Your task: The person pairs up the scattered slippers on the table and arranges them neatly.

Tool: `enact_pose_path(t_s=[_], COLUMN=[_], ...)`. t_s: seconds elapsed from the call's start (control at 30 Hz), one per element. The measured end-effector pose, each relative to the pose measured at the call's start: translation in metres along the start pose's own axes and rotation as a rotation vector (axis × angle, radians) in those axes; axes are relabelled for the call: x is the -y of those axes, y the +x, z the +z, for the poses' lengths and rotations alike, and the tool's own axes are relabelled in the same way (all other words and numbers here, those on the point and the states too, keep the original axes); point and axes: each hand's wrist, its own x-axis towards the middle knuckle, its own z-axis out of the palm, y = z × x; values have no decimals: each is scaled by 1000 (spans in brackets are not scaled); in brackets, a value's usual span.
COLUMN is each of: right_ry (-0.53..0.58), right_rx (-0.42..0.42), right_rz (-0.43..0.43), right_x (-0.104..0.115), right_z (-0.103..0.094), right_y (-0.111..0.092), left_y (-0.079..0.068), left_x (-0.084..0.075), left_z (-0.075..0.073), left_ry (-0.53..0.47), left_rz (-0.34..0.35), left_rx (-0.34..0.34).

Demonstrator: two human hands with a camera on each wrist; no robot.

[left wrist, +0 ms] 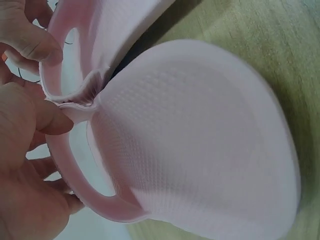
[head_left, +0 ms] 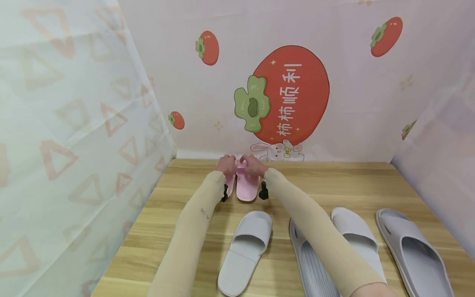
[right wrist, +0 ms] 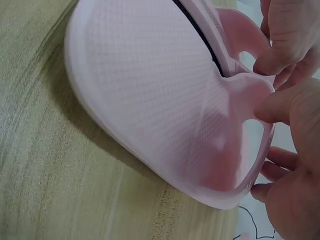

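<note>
At the back of the wooden surface, a pair of pink slippers stands side by side, heels toward me. My left hand [head_left: 225,165] pinches the strap of the left pink slipper [left wrist: 200,140], thumb on the inner side of the strap and fingers curled around its front. On the other one, the right pink slipper [right wrist: 140,95], my right hand [head_left: 254,166] grips the strap in the same way. The two straps touch at their inner edges in both wrist views. In the head view my left hand and wrist cover much of the left slipper.
Nearer to me lie a whitish slipper [head_left: 241,260], a grey slipper [head_left: 315,268] partly under my right forearm, a light grey slipper [head_left: 354,227] and another grey slipper [head_left: 415,251] at far right. A patterned back wall [head_left: 208,140] rises just behind the pink pair.
</note>
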Motion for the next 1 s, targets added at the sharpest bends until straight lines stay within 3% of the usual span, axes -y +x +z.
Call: enact_pose_path(t_s=[0.17, 0.3, 0.67, 1.0], right_ry=[-32, -77, -98, 4], right_rx=[-44, -67, -49, -53], right_rz=[9, -11, -17, -43], right_x=[-4, -2, 2, 2], right_z=[3, 3, -4, -15], right_y=[1, -2, -15, -27], left_y=[0, -1, -11, -21], left_x=[-1, -3, -5, -9], left_z=[2, 4, 7, 5], left_ry=[64, 45, 7, -57], left_rz=[-51, -66, -1, 54], left_rx=[-2, 0, -45, -26])
